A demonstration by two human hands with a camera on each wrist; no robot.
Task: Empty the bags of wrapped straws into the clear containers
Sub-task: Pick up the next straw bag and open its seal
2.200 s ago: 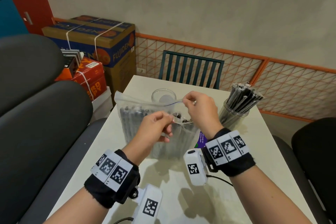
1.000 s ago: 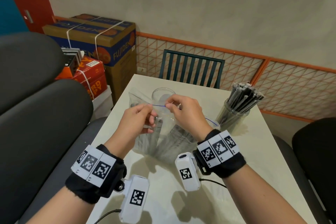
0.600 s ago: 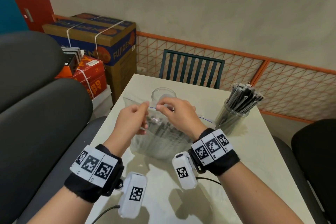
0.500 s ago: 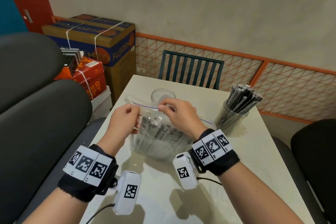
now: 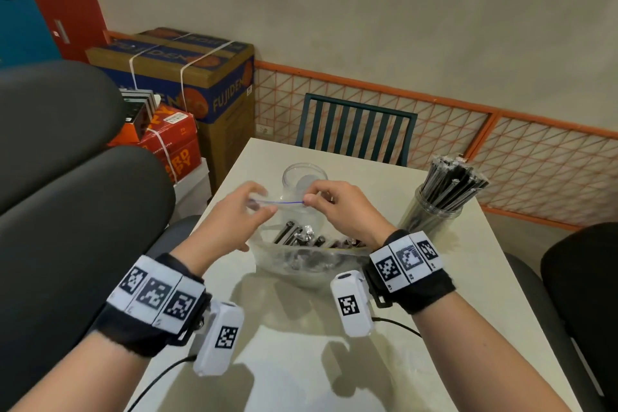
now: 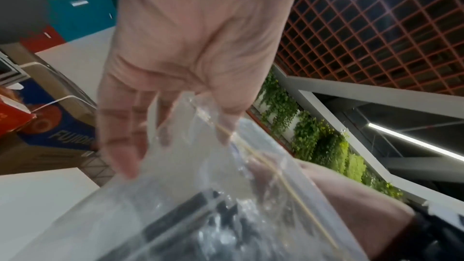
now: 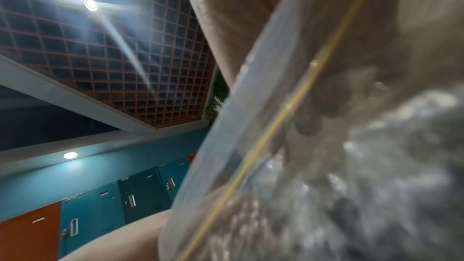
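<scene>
A clear zip bag (image 5: 301, 261) of dark wrapped straws (image 5: 294, 234) stands on the white table (image 5: 468, 278). My left hand (image 5: 247, 207) pinches the left end of the bag's blue zip strip (image 5: 281, 202), and my right hand (image 5: 334, 207) pinches it further right. The left wrist view shows my left hand (image 6: 175, 86) with thumb and fingers on the bag's top edge (image 6: 200, 146). Blurred bag plastic (image 7: 276, 126) fills the right wrist view. Behind the bag stands an empty clear container (image 5: 304, 177). A second clear container (image 5: 428, 221), at the right, holds a bundle of wrapped straws (image 5: 451, 181).
A dark green chair (image 5: 354, 127) stands at the table's far end. Grey padded seats (image 5: 67, 211) lie along the left, a black chair (image 5: 582, 294) at the right. Cardboard boxes (image 5: 187, 77) are stacked at the back left. An orange mesh fence (image 5: 501, 150) lines the wall.
Both hands have drawn the bag's top nearer to me and gripped the zip strip closer together. The bag has slumped lower, and its mouth has parted so the straw tips show.
</scene>
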